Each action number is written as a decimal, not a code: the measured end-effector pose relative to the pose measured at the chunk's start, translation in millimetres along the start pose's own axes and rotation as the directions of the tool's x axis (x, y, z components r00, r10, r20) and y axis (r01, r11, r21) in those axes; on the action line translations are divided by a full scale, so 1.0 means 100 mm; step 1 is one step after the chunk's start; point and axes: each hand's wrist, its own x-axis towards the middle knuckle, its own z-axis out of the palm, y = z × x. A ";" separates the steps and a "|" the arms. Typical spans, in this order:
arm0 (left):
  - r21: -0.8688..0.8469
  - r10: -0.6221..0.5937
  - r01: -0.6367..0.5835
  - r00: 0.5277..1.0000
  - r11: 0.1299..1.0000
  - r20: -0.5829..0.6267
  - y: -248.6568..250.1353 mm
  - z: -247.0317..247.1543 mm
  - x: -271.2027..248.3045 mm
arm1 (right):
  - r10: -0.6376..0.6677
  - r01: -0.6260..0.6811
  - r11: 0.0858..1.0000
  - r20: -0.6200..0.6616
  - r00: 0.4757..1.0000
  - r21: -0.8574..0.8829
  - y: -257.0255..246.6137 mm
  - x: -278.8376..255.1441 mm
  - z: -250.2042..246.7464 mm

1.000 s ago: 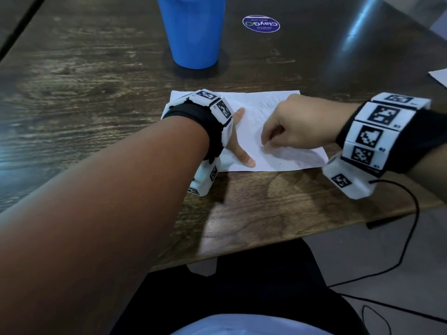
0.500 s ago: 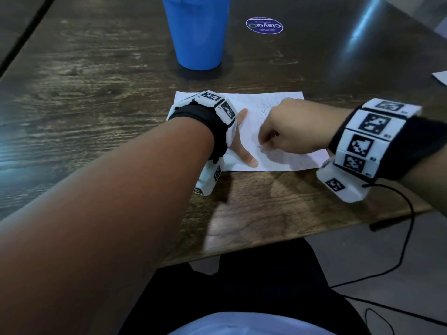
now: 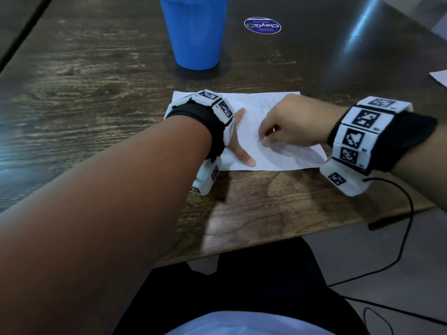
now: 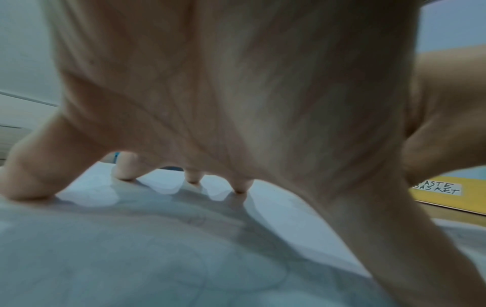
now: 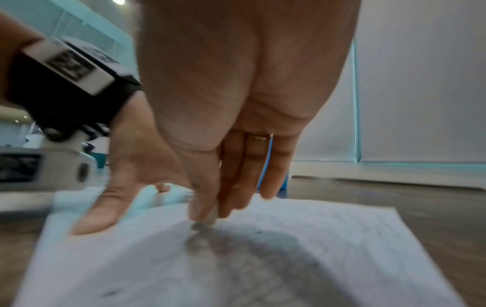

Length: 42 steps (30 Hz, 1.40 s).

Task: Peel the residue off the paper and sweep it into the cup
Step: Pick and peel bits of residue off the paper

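A white sheet of paper (image 3: 273,160) with pencil scribbles and a grey smudge lies on the dark wooden table (image 3: 96,81). My left hand (image 3: 238,141) presses on its left part with spread fingers (image 4: 193,176), palm arched above the paper (image 4: 157,249). My right hand (image 3: 266,137) pinches a small pale lump (image 5: 210,217) between thumb and fingers and holds it against the paper (image 5: 289,259) at the top of the smudge. The blue cup (image 3: 196,37) stands upright behind the sheet.
A round sticker (image 3: 262,25) lies on the table to the cup's right. Another sheet's corner (image 3: 440,77) shows at the right edge. A black cable (image 3: 408,213) hangs past the table's near edge. A yellow box labelled as a waste basket (image 4: 447,195) sits off to the right.
My right hand has shifted only slightly over the paper, its pinched fingertips staying on the sheet. The left hand has kept pressing in the same place.
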 end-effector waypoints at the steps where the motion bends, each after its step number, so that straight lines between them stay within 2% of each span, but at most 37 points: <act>1: 0.000 -0.001 0.001 1.000 1.000 0.007 0.00 0.00 -0.01 | 0.011 -0.011 1.000 -0.021 1.000 0.016 0.03 0.02 -0.01; 7: -0.009 0.007 -0.007 1.000 1.000 0.009 0.00 0.00 -0.01 | -0.006 0.030 0.988 -0.159 0.987 0.151 0.12 0.09 -0.05; 11: 0.022 0.000 0.000 1.000 1.000 0.010 0.00 -0.02 -0.01 | 0.119 -0.067 0.981 -0.291 0.949 0.182 0.20 0.23 -0.04; 13: 0.022 0.002 -0.002 1.000 1.000 0.005 -0.01 -0.02 -0.01 | 0.188 -0.134 0.974 -0.315 0.930 0.185 0.24 0.32 -0.02; 16: 0.014 -0.005 0.005 1.000 1.000 0.005 -0.03 -0.01 0.00 | 0.175 -0.139 0.978 -0.250 0.952 0.158 0.21 0.42 0.02; 19: -0.013 -0.004 0.004 1.000 1.000 -0.004 -0.03 0.04 0.01 | 0.036 -0.028 0.996 -0.096 0.995 0.089 0.10 0.35 0.05; 23: 0.011 0.006 -0.005 0.999 1.000 -0.037 -0.03 0.10 0.04 | -0.101 0.097 0.993 0.066 0.993 0.063 0.06 0.20 0.00; 26: -0.001 0.001 -0.001 1.000 1.000 -0.021 -0.03 0.08 0.05 | -0.089 0.088 0.996 0.029 0.996 0.009 0.11 0.26 -0.05; 30: -0.024 0.002 -0.002 1.000 1.000 0.015 -0.02 0.01 0.02 | 0.044 -0.041 0.999 -0.078 0.996 0.032 0.25 0.56 -0.16; 34: -0.053 -0.005 0.006 1.000 0.999 0.014 0.00 0.03 0.01 | 0.109 -0.110 0.994 -0.100 0.989 -0.006 0.31 0.81 -0.21; 37: -0.046 -0.004 0.005 1.000 0.999 0.004 -0.01 0.03 0.02 | 0.034 -0.038 0.999 -0.099 0.995 -0.033 0.29 0.75 -0.15; 42: -0.007 0.000 0.000 1.000 1.000 -0.004 -0.02 0.02 0.04 | -0.088 0.088 0.996 0.053 0.995 0.001 0.25 0.29 -0.08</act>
